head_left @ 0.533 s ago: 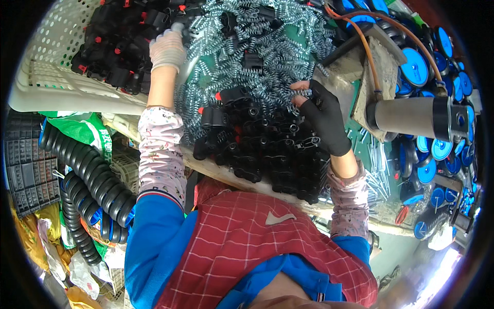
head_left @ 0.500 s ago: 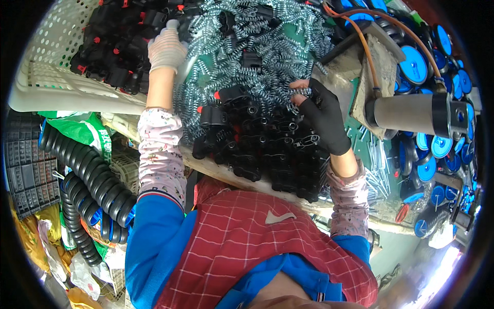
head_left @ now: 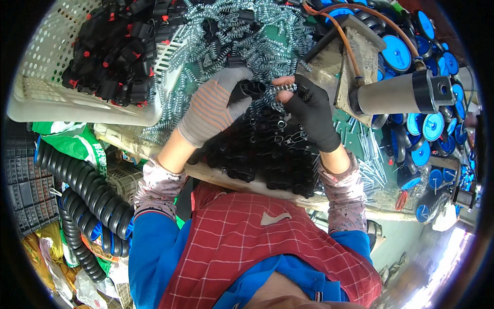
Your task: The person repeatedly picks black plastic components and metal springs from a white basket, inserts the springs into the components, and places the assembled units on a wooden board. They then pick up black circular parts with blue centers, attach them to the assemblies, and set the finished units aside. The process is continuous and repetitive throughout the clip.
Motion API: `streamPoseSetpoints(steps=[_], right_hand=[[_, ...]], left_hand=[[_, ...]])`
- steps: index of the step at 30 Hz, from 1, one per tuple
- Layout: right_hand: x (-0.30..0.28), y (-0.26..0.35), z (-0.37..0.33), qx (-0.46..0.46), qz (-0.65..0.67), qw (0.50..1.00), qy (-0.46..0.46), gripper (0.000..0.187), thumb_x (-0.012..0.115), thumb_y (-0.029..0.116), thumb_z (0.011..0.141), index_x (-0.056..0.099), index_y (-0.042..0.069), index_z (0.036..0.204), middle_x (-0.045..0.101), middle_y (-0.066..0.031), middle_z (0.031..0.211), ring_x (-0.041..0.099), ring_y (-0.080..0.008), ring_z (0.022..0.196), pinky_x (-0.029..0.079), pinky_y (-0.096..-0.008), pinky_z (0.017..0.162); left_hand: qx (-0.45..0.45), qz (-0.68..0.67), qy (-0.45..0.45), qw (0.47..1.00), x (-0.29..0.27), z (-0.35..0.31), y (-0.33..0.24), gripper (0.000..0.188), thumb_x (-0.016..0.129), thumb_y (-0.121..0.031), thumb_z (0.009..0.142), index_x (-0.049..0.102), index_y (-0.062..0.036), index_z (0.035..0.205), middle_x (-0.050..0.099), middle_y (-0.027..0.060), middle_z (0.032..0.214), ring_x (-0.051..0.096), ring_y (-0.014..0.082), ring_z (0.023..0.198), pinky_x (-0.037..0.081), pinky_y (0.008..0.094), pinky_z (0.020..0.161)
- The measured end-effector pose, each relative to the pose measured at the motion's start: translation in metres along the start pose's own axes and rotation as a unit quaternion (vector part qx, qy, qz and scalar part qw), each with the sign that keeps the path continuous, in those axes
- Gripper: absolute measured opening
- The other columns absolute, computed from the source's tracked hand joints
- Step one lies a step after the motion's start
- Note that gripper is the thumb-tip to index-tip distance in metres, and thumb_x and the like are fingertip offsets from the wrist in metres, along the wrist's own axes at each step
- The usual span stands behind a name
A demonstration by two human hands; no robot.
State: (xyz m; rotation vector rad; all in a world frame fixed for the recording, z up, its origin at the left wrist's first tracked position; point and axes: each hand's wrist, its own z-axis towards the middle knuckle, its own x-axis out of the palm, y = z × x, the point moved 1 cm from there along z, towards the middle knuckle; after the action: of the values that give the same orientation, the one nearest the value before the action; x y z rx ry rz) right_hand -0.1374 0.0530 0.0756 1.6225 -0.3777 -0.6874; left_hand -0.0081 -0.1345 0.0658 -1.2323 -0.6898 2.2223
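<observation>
My left hand [head_left: 213,105], in a striped grey glove, is closed round a black plastic housing [head_left: 251,90] whose hollow end faces right. My right hand [head_left: 312,110], in a black fingerless glove, pinches a metal coil spring [head_left: 284,88] between thumb and forefinger. The spring points at the open end of the housing; whether its tip is inside I cannot tell. Below both hands sits a crowd of black plastic parts [head_left: 257,154] with small metal rings showing. Beyond them spreads a heap of loose coil springs [head_left: 242,38] on a green surface.
A white perforated basket [head_left: 82,105] at the left holds black parts with red tabs. On the right stand a pneumatic cylinder [head_left: 391,95] with an orange hose [head_left: 347,49], a bundle of metal pins [head_left: 368,154] and many blue-black wheels [head_left: 396,53]. Black wheels [head_left: 85,175] hang in rows lower left.
My left hand has come from beside the basket to the middle and now holds a black housing up to the spring. My right hand, still pinching the spring, has shifted slightly left.
</observation>
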Motion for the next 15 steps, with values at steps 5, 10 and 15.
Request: streamPoseSetpoints(steps=[5, 10, 15], right_hand=[[0.007, -0.001, 0.008, 0.014, -0.041, 0.999, 0.003, 0.026, 0.073, 0.013, 0.09, 0.07, 0.007, 0.115, 0.057, 0.001, 0.072, 0.05, -0.0056, 0.065, 0.041, -0.024, 0.062], [0.011, -0.002, 0.015, -0.21, -0.222, 0.952, -0.021, 0.035, 0.076, 0.01, 0.086, 0.068, 0.005, 0.12, 0.07, -0.0085, 0.091, 0.063, -0.0126, 0.075, 0.049, -0.0269, 0.071], [-0.003, -0.002, 0.002, -0.079, -0.104, 0.99, -0.042, 0.034, 0.074, 0.009, 0.088, 0.067, 0.005, 0.121, 0.07, -0.001, 0.098, 0.06, -0.0089, 0.079, 0.049, -0.0244, 0.072]], left_hand=[[-0.082, -0.099, 0.008, 0.992, 0.005, -0.008, -0.001, 0.044, 0.077, -0.006, 0.081, 0.059, -0.0068, 0.121, 0.065, 0.014, 0.108, 0.067, 0.031, 0.095, 0.053, 0.0366, 0.083], [-0.032, -0.092, -0.021, 0.995, 0.012, -0.012, 0.004, 0.04, 0.075, -0.006, 0.08, 0.059, -0.0056, 0.117, 0.061, 0.0136, 0.113, 0.064, 0.0314, 0.101, 0.052, 0.0364, 0.086], [-0.036, -0.03, 0.069, 0.997, 0.022, 0.007, 0.024, 0.032, 0.072, -0.009, 0.081, 0.058, -0.0064, 0.11, 0.059, 0.0117, 0.106, 0.06, 0.0316, 0.102, 0.049, 0.0385, 0.089]])
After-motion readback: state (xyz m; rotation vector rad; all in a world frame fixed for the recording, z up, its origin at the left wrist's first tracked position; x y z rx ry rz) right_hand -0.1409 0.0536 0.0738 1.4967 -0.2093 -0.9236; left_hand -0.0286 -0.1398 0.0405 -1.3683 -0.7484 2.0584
